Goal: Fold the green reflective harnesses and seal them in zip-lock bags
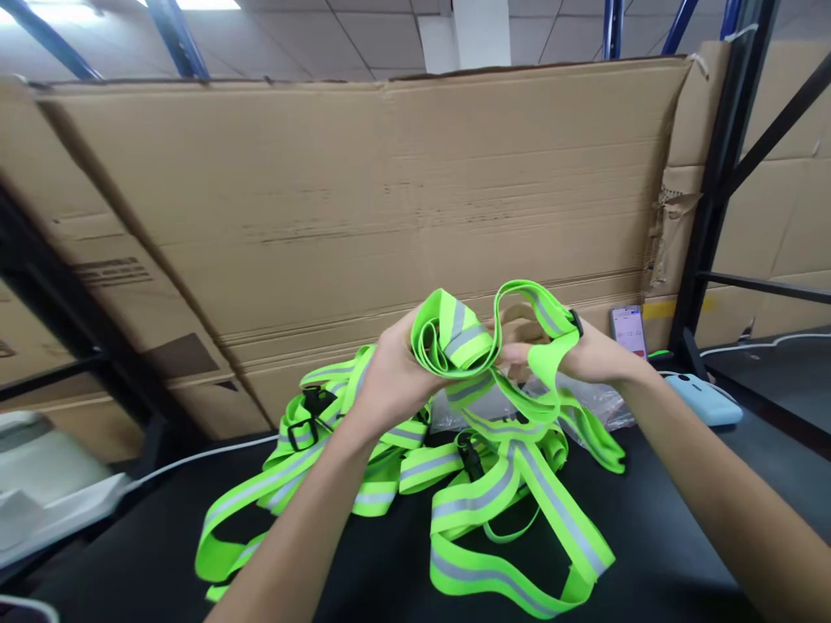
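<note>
In front of the cardboard panel (402,173), above the black desk (383,562), the left hand (393,372) wraps its fingers around a rolled neon-green reflective strap (468,333); the right hand (588,350), fingers partly hidden, grasps a loose loop (545,305). Winding neatly likely needs light, even tension, aligned edges, and untwisted webbing (477,500) below.

Features black tabletop (149,528), backed by large brown cardboard panel (325,208) flanked by black frame posts (719,186). Includes blue uprights (174,35) above, tiled ceiling (373,35), white column (481,35), lit lamps (61,11) upper left.
</note>
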`<action>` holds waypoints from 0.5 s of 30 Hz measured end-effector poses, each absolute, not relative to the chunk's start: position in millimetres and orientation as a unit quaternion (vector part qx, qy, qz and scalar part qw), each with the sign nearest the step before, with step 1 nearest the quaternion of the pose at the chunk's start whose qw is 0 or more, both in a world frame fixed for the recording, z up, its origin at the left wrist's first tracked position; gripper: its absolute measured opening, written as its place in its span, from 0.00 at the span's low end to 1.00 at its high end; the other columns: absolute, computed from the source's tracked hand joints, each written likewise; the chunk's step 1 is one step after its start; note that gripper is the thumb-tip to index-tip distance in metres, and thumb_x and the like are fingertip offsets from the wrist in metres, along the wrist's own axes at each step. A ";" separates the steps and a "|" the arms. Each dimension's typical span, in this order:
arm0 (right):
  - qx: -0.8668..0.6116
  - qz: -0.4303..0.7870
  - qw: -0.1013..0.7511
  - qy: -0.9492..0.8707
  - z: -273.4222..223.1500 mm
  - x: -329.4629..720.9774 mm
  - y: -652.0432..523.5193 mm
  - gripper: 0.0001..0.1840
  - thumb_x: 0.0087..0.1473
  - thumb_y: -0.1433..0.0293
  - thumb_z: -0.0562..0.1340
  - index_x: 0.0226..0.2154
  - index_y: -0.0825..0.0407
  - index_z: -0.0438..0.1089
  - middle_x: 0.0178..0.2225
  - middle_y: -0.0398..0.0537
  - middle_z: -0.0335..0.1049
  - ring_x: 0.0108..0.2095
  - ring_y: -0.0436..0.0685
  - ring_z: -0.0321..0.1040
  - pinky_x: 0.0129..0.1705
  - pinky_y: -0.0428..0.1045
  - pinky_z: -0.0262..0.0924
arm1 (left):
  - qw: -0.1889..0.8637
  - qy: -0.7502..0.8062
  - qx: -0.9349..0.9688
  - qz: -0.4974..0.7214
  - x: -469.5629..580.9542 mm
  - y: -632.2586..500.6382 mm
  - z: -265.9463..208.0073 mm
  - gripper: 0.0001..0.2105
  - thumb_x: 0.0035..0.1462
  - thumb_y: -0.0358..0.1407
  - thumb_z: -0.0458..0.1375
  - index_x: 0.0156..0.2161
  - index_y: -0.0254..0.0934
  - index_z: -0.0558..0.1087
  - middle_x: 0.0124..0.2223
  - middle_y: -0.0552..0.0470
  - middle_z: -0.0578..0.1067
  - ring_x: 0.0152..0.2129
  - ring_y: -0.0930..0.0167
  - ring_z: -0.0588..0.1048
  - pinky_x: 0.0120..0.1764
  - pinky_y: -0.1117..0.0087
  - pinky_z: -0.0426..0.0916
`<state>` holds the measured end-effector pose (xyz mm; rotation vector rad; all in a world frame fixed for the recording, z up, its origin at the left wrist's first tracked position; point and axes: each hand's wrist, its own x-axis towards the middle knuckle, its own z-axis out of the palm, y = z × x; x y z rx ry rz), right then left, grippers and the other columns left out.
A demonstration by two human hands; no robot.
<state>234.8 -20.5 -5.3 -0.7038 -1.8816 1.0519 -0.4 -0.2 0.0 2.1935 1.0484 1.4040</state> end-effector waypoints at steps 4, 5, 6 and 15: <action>-0.244 0.412 0.424 -0.769 -15.3 225.8 -11.4 0.27 0.50 0.64 0.73 0.53 0.49 0.72 0.42 0.48 0.79 0.39 0.60 0.76 0.41 0.54 0.74 | 0.190 0.335 0.758 0.526 7.1 -0.7 -2.2 0.25 0.41 0.44 0.74 0.43 0.37 0.74 0.41 0.49 0.80 0.39 0.59 0.79 0.42 0.63 0.76; -0.243 0.397 0.426 -0.776 -17.4 225.2 -9.2 0.29 0.50 0.65 0.73 0.54 0.49 0.71 0.44 0.50 0.79 0.41 0.61 0.76 0.44 0.55 0.74 | 0.206 0.321 0.763 0.522 8.7 -1.0 -3.1 0.26 0.42 0.43 0.74 0.46 0.37 0.73 0.42 0.48 0.80 0.41 0.58 0.79 0.43 0.62 0.76; -0.242 0.377 0.432 -0.783 -19.0 225.4 -7.2 0.31 0.50 0.65 0.74 0.56 0.50 0.71 0.46 0.51 0.79 0.44 0.63 0.76 0.48 0.57 0.73 | 0.226 0.300 0.771 0.515 9.6 -1.5 -4.1 0.27 0.44 0.41 0.74 0.48 0.37 0.72 0.44 0.47 0.79 0.43 0.57 0.79 0.45 0.62 0.76; -0.224 0.236 0.432 -0.841 -23.7 238.9 -1.1 0.54 0.48 0.65 0.76 0.71 0.43 0.52 0.67 0.54 0.61 0.67 0.71 0.57 0.69 0.64 0.51 | 0.487 0.122 0.735 0.457 6.2 -4.8 -9.4 0.33 0.51 0.40 0.73 0.59 0.40 0.64 0.51 0.45 0.75 0.43 0.64 0.77 0.41 0.71 0.74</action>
